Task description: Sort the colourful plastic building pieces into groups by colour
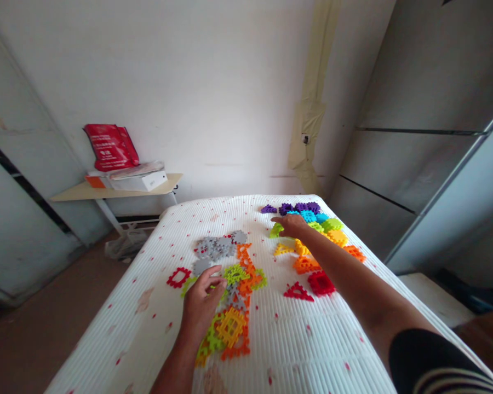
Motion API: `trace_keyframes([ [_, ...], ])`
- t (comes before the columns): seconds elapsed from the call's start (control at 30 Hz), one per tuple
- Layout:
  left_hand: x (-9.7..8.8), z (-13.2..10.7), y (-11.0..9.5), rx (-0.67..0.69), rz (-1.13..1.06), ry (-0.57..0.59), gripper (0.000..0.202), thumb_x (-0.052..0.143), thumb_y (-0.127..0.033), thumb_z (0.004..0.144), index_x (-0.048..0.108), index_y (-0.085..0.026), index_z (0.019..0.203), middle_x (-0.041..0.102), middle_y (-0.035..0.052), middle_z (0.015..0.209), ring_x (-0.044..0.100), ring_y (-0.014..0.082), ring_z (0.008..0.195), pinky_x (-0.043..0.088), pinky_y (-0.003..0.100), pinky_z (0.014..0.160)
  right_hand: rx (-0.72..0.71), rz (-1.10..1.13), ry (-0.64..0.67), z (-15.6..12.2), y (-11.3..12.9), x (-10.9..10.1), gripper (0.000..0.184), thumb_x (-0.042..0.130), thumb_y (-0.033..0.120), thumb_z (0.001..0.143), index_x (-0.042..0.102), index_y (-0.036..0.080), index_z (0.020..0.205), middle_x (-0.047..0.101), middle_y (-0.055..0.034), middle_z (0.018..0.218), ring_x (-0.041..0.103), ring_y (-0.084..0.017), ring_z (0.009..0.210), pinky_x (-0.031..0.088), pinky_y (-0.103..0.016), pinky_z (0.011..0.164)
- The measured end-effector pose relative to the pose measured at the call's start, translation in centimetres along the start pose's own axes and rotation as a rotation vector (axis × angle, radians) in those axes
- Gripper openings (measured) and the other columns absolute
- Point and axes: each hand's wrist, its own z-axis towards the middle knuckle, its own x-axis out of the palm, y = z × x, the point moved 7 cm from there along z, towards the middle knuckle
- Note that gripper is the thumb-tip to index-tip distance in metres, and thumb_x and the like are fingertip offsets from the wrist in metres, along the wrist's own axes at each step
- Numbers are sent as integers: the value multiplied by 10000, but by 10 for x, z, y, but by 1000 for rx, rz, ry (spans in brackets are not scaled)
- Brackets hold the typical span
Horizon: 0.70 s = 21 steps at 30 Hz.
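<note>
Your dark sleeve (427, 355) is closest. Your right hand (292, 223) is at a lime piece (275, 230) on the white cloth (287, 350), just past a yellow triangle (284, 249); you can't tell if it grips it. Your left hand (204, 293) is half open and looks empty, near gray pieces (216, 248). All the pieces look light and stiff; pinch their bumpy edges. Farther off, you can't see inside the white box (148, 180) or red bag (110, 148).

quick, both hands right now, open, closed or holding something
Left hand: open, fingers curled, nothing visibly held.
Right hand: by a lime-green piece; whether it grips anything cannot be told.
</note>
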Motion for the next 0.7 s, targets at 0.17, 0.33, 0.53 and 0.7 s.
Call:
trace_keyframes([
  [0.17,0,0,2,-11,19,8,455,608,-397,691,592,-162,1080,710,51,823,650,197,763,479,290,705,8,-15,12,1,5,1,532,604,349,787,473,317,1301,645,-90,1106,609,-248,976,442,-327,770],
  [0.33,-1,1,3,0,25,9,442,606,-389,697,599,-158,1074,709,49,814,648,189,746,472,278,688,16,-30,17,1,6,0,459,585,345,798,522,307,1251,657,-86,1077,612,-249,971,441,-325,757],
  [0.53,-1,1,4,-5,5,10,432,606,-381,689,604,-153,1056,709,62,822,644,198,759,468,285,695,22,-50,25,4,6,0,399,589,331,770,585,271,1165,671,-90,1026,622,-255,943,450,-315,718],
  [0.7,0,1,3,-6,13,16,428,598,-371,696,596,-153,1064,708,66,832,643,199,766,465,292,706,24,-60,39,7,6,0,408,599,332,758,588,253,1158,670,-102,1022,623,-265,940,454,-328,719],
])
